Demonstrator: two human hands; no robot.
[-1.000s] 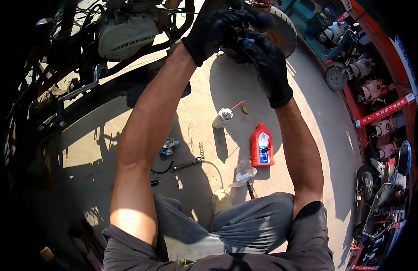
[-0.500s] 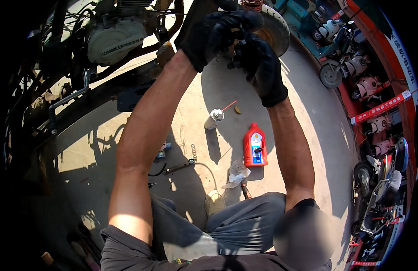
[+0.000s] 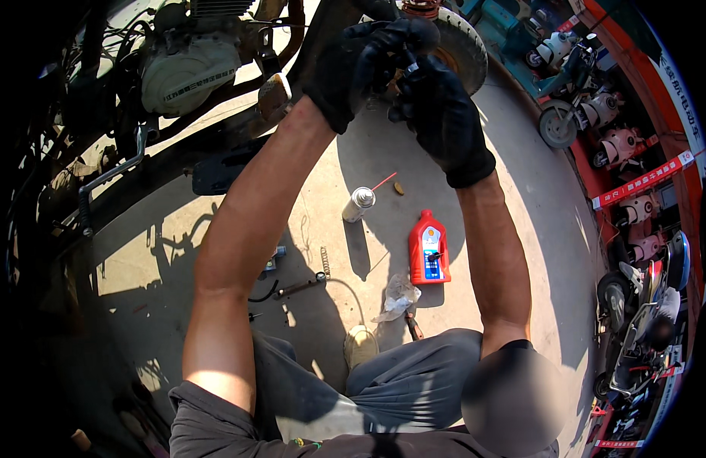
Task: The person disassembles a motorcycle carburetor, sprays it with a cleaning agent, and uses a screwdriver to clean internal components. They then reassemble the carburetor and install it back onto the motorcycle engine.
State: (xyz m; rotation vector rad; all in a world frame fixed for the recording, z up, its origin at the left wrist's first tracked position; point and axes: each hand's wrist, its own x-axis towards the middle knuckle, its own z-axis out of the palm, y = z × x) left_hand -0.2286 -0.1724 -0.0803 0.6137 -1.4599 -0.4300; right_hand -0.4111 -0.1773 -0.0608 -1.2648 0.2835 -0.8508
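Both my hands wear black gloves and meet at the top, in front of a wheel (image 3: 469,57) with a spoked or dusty rim. My left hand (image 3: 361,69) has its fingers curled against a dark part of the vehicle. Close beside it, my right hand (image 3: 444,114) has its fingertips pinched together. A small shiny metal piece (image 3: 411,68) shows between the two hands; its kind is too small to tell. The fingers hide most of what they grip. Below them a spray can (image 3: 359,204) with a red straw stands on the concrete.
A red oil bottle (image 3: 429,252), a crumpled clear plastic bag (image 3: 399,296), a coil spring (image 3: 325,262) and a metal tube (image 3: 299,285) are on the ground. An engine (image 3: 191,76) with a pedal fills the upper left. Parked scooters (image 3: 620,145) line the right.
My right hand has turned slightly and shifted a little downward. The shiny metal piece shows more clearly between the hands. Ground objects shift slightly with the view.
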